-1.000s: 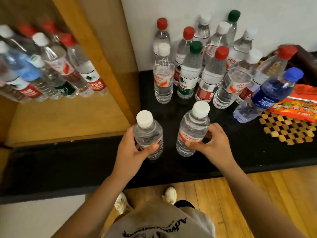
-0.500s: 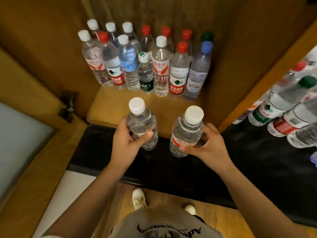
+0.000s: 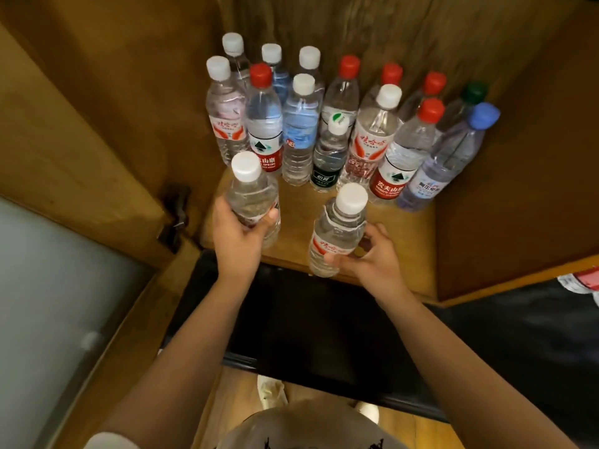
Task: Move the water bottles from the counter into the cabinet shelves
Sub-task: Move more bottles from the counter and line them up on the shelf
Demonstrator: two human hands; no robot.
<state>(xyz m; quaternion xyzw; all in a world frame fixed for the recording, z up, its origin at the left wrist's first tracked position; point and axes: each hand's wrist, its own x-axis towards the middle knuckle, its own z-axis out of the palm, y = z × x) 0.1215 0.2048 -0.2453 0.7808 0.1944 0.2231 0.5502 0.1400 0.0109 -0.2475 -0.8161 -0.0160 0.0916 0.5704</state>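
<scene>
My left hand grips a clear white-capped water bottle, held upright over the front left of the wooden cabinet shelf. My right hand holds a second white-capped bottle with a red label, upright above the shelf's front edge. Behind them several bottles with white, red, green and blue caps stand in rows at the back of the shelf. The black counter lies below my forearms.
The open cabinet door with its hinge stands at the left. The cabinet's right wall closes off the shelf. A few counter bottles peek in at the right edge. Wooden floor and my shoes show below.
Both hands carried their bottles from the counter leftward and forward to the cabinet shelf. My view swung from the counter's bottles to the shelf.
</scene>
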